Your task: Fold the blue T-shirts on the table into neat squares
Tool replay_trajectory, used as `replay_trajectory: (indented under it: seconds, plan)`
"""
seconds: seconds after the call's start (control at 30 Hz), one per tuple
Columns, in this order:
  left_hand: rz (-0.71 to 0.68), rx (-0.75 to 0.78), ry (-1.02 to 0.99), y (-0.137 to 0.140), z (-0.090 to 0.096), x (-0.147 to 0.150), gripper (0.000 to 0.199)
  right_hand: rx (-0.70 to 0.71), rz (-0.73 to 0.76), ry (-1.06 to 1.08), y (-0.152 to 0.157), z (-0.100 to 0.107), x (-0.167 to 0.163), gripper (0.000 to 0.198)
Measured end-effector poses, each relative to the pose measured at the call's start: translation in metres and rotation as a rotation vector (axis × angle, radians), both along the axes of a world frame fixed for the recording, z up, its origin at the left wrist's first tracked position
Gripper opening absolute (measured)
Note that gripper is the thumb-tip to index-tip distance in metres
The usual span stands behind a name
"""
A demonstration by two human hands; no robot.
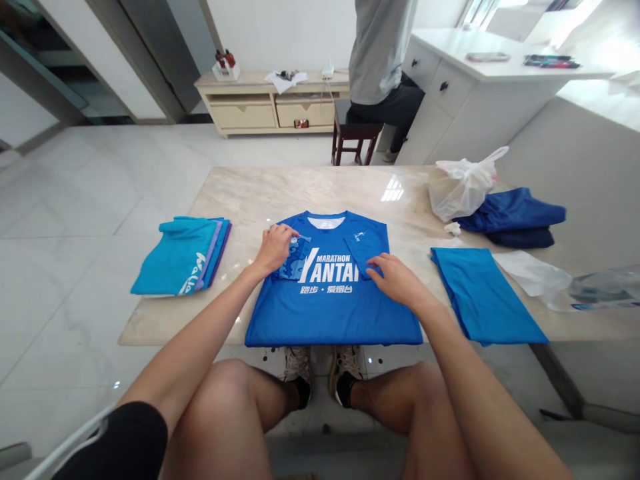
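Observation:
A blue T-shirt point(333, 320) lies face up on the table, its white MARATHON YANTAI print showing and both sleeves folded inward over the chest. My left hand point(275, 250) is at the patterned sleeve on the shirt's left side, its fingers bent together on the cloth near the sleeve's upper edge. On the other side, my right hand point(395, 277) rests on the plain folded sleeve, thumb and forefinger slightly apart. A stack of folded clothes point(177, 257), teal on top with purple and blue below, sits to the left. Another folded blue garment point(487, 293) lies to the right.
On the marble-patterned table point(310, 187), a white plastic bag point(465, 183) stands at the back right beside dark blue cloth point(517, 210). Clear plastic wrapping point(545, 280) lies at the right. Beyond the table, a person in grey point(380, 53) sits on a dark stool point(353, 133).

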State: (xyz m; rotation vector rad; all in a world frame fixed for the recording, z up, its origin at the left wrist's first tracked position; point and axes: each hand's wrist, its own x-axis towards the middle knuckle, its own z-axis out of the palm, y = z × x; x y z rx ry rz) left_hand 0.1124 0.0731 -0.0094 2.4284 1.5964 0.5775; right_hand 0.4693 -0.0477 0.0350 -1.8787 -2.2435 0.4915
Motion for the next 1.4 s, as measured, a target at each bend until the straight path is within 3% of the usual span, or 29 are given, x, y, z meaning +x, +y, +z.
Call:
replay_trajectory:
  seconds: [0.13, 0.27, 0.43, 0.53, 0.67, 0.77, 0.87, 1.0, 1.1, 1.2, 1.3, 1.4]
  plan:
    - [0.113, -0.103, -0.091, 0.035, -0.002, -0.039, 0.045, 0.040, -0.023, -0.022, 0.001, 0.002, -0.007, 0.030]
    - [0.107, -0.210, -0.068, 0.051, -0.007, -0.070, 0.030, 0.060, -0.044, 0.014, 0.010, -0.004, -0.032, 0.028]
    - [0.174, -0.194, -0.137, 0.052, -0.018, -0.069, 0.017, 0.047, -0.030, 0.056, 0.059, -0.017, -0.108, 0.025]
    - [0.228, -0.140, -0.154, 0.049, -0.025, -0.064, 0.017, 0.049, -0.172, 0.049, 0.092, -0.030, -0.153, 0.029]
    - [0.214, -0.082, -0.202, 0.049, -0.036, -0.065, 0.016, 0.063, -0.252, 0.040, 0.114, -0.046, -0.174, 0.027]
    - [0.216, -0.040, -0.272, 0.054, -0.042, -0.068, 0.018, 0.182, -0.183, 0.055, 0.118, -0.039, -0.150, 0.026]
    - [0.243, -0.023, -0.372, 0.054, -0.040, -0.069, 0.025, 0.292, -0.095, 0.055, 0.105, -0.015, -0.101, 0.029]
    - [0.258, -0.010, -0.420, 0.013, -0.020, -0.070, 0.029, 0.363, -0.142, 0.056, 0.037, 0.009, -0.027, 0.029]
    - [0.210, 0.029, -0.279, -0.052, -0.007, -0.078, 0.028, 0.355, -0.131, 0.002, -0.031, -0.002, 0.016, 0.029]
    - [0.255, 0.018, -0.068, -0.119, -0.008, -0.084, 0.025, 0.254, -0.209, -0.077, -0.076, -0.026, 0.047, 0.029]
    - [0.397, -0.036, 0.097, -0.163, -0.013, -0.084, 0.023, 0.150, -0.308, -0.187, -0.088, -0.044, 0.061, 0.038]
    - [0.474, -0.046, 0.219, -0.176, -0.013, -0.080, 0.029, 0.169, -0.332, -0.254, -0.080, -0.053, 0.060, 0.041]
